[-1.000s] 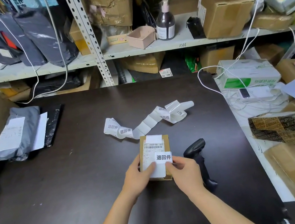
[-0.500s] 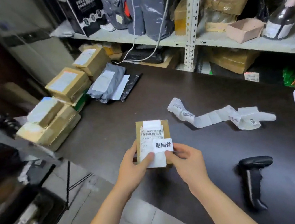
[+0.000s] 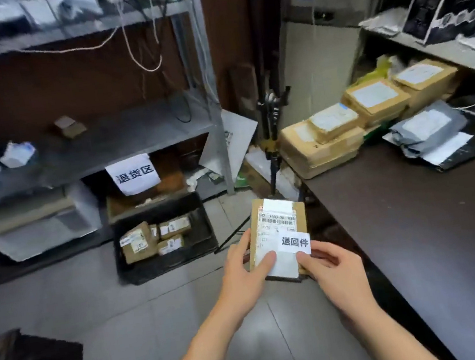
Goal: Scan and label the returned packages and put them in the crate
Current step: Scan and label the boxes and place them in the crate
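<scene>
Beside the table (image 3: 422,245), over the floor; step in hand: carry to crate.
- Crate (image 3: 163,266): black, on the floor, several small boxes at its left.
- Package (image 3: 278,219): brown, held between table edge and crate, well short of it.
- Left hand (image 3: 243,270), right hand (image 3: 334,267): each pinches a near corner.
- Label (image 3: 295,243): stuck on.

I judge it best lowered flat into the crate's bare right side, label up. Half a second ago I held it above the table; grip unchanged.
</scene>
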Demonstrator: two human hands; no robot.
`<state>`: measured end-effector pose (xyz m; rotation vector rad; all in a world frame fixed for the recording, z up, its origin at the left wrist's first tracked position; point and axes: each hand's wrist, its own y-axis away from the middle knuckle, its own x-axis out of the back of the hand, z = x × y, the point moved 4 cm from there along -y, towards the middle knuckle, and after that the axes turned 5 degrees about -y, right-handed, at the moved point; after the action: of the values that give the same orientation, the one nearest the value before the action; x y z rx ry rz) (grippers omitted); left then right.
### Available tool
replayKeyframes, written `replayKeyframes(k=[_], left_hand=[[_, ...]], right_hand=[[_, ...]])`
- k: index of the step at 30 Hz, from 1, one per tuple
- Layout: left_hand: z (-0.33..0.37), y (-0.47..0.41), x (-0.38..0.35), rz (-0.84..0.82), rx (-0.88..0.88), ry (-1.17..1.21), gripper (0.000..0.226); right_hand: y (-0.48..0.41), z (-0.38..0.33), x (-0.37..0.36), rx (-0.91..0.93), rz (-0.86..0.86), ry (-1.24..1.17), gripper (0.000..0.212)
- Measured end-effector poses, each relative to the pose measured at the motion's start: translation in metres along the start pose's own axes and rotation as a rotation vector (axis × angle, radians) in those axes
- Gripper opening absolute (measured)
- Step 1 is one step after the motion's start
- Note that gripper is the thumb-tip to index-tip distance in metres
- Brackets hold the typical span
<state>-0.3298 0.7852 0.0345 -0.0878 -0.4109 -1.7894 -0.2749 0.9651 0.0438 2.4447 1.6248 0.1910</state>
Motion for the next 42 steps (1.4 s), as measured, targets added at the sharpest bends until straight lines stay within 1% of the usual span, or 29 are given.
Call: replayKeyframes(k=[5,10,13,16,19,23,25,28,29,30,33,35,37,40,41,42], left_hand=[[-0.052,-0.021,0.086,0.090,0.089,0.068,0.052],[-0.101,-0.074,0.136,0.128,0.183,0.136,0.051],[-0.125,-0.107,0.154,0.123,0.227,0.169,0.048],[-0.160,-0.163,0.178,0.142,0.265,0.187,0.047],[-0.203,-0.217,0.201,0.167,0.317,0.177,0.054],[-0.265,-0.285,0.225,0.143,0.361,0.153,0.054],[-0.300,-0.317,0.234,0.149,0.391,0.150,0.050],[-0.350,-0.359,0.247,0.197,0.475,0.178,0.037],[-0.365,-0.375,0.252,0.211,0.497,0.181,0.038],[-0.380,-0.390,0.256,0.223,0.513,0.173,0.045],[-0.415,-0.432,0.264,0.181,0.568,0.181,0.085],[-0.439,-0.457,0.267,0.127,0.551,0.164,0.105],[-0.466,-0.484,0.275,0.099,0.506,0.154,0.117],[-0.499,-0.523,0.294,0.059,0.504,0.202,0.122],[-0.509,-0.535,0.298,0.033,0.526,0.218,0.117],[-0.519,-0.546,0.301,0.009,0.552,0.229,0.105]], right_hand=[[-0.030,0.014,-0.107,-0.003,-0.092,0.090,0.020],[-0.083,0.039,-0.180,-0.062,-0.147,0.170,0.020],[-0.117,0.053,-0.211,-0.104,-0.172,0.153,0.020],[-0.177,0.084,-0.254,-0.164,-0.213,0.160,0.022],[-0.232,0.125,-0.299,-0.255,-0.271,0.166,0.024],[-0.300,0.184,-0.351,-0.315,-0.283,0.189,0.023],[-0.333,0.211,-0.375,-0.330,-0.285,0.234,0.022],[-0.373,0.244,-0.408,-0.332,-0.311,0.283,0.023],[-0.385,0.253,-0.419,-0.340,-0.329,0.299,0.025],[-0.396,0.263,-0.430,-0.358,-0.336,0.314,0.030],[-0.428,0.297,-0.459,-0.455,-0.299,0.270,0.047],[-0.446,0.323,-0.476,-0.564,-0.268,0.212,0.049],[-0.467,0.348,-0.492,-0.604,-0.246,0.159,0.049],[-0.497,0.379,-0.511,-0.584,-0.300,0.143,0.048],[-0.507,0.389,-0.515,-0.568,-0.324,0.165,0.046],[-0.517,0.399,-0.518,-0.556,-0.333,0.188,0.044]])
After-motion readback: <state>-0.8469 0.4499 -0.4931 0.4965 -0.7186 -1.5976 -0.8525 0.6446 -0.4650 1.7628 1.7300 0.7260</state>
